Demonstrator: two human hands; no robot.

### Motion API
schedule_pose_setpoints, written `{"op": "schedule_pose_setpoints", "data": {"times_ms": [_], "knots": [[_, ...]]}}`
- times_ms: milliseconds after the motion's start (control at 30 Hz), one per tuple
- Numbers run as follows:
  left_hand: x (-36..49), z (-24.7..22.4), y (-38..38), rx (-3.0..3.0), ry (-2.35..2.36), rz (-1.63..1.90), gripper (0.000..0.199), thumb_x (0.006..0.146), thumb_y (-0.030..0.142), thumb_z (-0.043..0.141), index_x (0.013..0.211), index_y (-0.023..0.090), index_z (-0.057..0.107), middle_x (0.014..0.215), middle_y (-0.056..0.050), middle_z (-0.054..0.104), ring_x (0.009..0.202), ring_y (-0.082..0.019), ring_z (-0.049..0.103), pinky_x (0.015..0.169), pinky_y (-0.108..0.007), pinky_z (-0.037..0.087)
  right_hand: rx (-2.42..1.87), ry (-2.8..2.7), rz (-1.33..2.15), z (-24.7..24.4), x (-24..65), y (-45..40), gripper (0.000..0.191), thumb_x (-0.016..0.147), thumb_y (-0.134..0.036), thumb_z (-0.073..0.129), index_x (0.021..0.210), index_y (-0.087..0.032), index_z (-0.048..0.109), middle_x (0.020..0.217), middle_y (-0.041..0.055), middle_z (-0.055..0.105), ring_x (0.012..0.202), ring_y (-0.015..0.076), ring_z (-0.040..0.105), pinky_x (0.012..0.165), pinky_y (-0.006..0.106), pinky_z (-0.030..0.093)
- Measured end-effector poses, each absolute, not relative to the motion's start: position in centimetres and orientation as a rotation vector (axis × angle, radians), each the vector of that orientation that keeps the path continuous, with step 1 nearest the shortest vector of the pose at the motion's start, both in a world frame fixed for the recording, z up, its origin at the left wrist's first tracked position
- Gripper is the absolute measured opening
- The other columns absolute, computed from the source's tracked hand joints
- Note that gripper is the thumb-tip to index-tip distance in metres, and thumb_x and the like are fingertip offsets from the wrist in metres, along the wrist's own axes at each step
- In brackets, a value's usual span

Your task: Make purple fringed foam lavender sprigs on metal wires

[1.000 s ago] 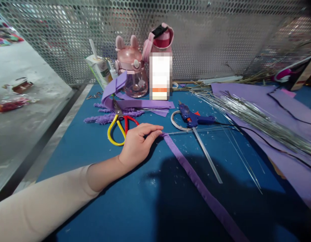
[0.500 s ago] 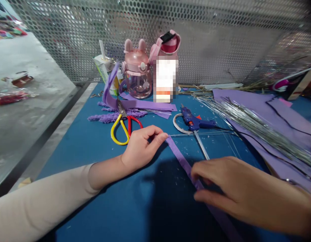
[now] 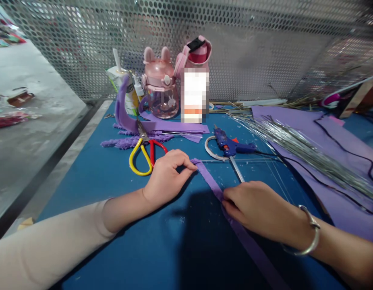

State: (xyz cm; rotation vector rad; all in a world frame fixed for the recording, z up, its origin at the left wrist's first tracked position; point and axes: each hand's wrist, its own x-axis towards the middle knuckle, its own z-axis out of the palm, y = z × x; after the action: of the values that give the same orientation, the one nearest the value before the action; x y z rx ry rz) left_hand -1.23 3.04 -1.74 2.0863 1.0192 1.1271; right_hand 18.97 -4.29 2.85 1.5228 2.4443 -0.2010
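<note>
While the left hand (image 3: 166,175) pinches the crinkled far end of a narrow purple strip (image 3: 209,179) between thumb and fingertips, the right hand (image 3: 259,205), a silver bangle (image 3: 313,237) at its wrist, is closed on the same strip further down. The strip lies from the middle of the blue worktop (image 3: 129,241) slantwise toward its near edge. It looks light, soft and limp (ribbon or thin crepe paper, hard to say which), so it would probably crease or tear before it resisted a pull. The best hold seems a gentle pinch at the crinkled end, with a second, flat grip along its length to keep it from twisting. A thin wire (image 3: 249,160) runs from that end toward the right edge; it is likely springy and slippery. Left of the strip's far end sit scissors (image 3: 141,159) with yellow and red handles; beyond it, a blue glue gun (image 3: 242,148). Toward the far right corner, a wire bundle (image 3: 310,153) rests on purple sheets (image 3: 283,114).
</note>
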Motion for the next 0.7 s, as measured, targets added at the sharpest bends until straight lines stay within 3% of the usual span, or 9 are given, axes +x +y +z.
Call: {"op": "schedule_pose_setpoints", "data": {"times_ms": [133, 367, 533, 700], "knots": [[-1.3, -1.7, 3.1, 2.051, 1.085, 1.09, 0.014, 0.08, 0.026, 0.062, 0.091, 0.02, 0.068, 0.08, -0.002, 0.067, 0.074, -0.015, 0.061, 0.072, -0.029, 0.051, 1.637, 2.378, -0.148, 2.7, 18.6, -4.3, 0.032, 0.086, -0.043, 0.047, 0.068, -0.02, 0.059, 0.06, 0.003, 0.065, 0.054, 0.0217, 0.062, 0.046, 0.028, 0.028], [-1.4, -1.8, 3.4, 2.045, 1.161, 1.15, 0.02, 0.086, 0.024, 0.051, 0.099, 0.021, 0.066, 0.097, -0.003, 0.068, 0.088, -0.017, 0.062, 0.081, -0.031, 0.05, 1.561, 2.402, -0.085, 2.6, 18.7, -4.6, 0.026, 0.084, -0.022, 0.043, 0.064, -0.019, 0.06, 0.055, 0.0036, 0.064, 0.049, 0.0193, 0.061, 0.046, 0.028, 0.027], [-1.4, -1.7, 3.5, 2.139, 1.127, 1.131, 0.02, 0.087, 0.014, 0.043, 0.091, 0.018, 0.063, 0.086, -0.004, 0.062, 0.082, -0.014, 0.057, 0.077, -0.029, 0.047, 1.378, 2.466, -0.304, 3.6, 18.1, -7.1, 0.022, 0.077, -0.02, 0.049, 0.06, -0.022, 0.063, 0.056, 0.0019, 0.065, 0.051, 0.02, 0.061, 0.046, 0.029, 0.029], [-1.7, -1.4, 3.2, 2.381, 0.72, 0.736, 0.017, 0.082, 0.019, 0.049, 0.092, 0.017, 0.062, 0.084, -0.005, 0.062, 0.083, -0.018, 0.055, 0.079, -0.033, 0.043, 1.215, 2.453, -0.601, 5.5, 17.4, -8.1, 0.02, 0.074, -0.041, 0.063, 0.068, -0.023, 0.068, 0.063, 0.0022, 0.068, 0.055, 0.0201, 0.063, 0.042, 0.027, 0.027]]}}
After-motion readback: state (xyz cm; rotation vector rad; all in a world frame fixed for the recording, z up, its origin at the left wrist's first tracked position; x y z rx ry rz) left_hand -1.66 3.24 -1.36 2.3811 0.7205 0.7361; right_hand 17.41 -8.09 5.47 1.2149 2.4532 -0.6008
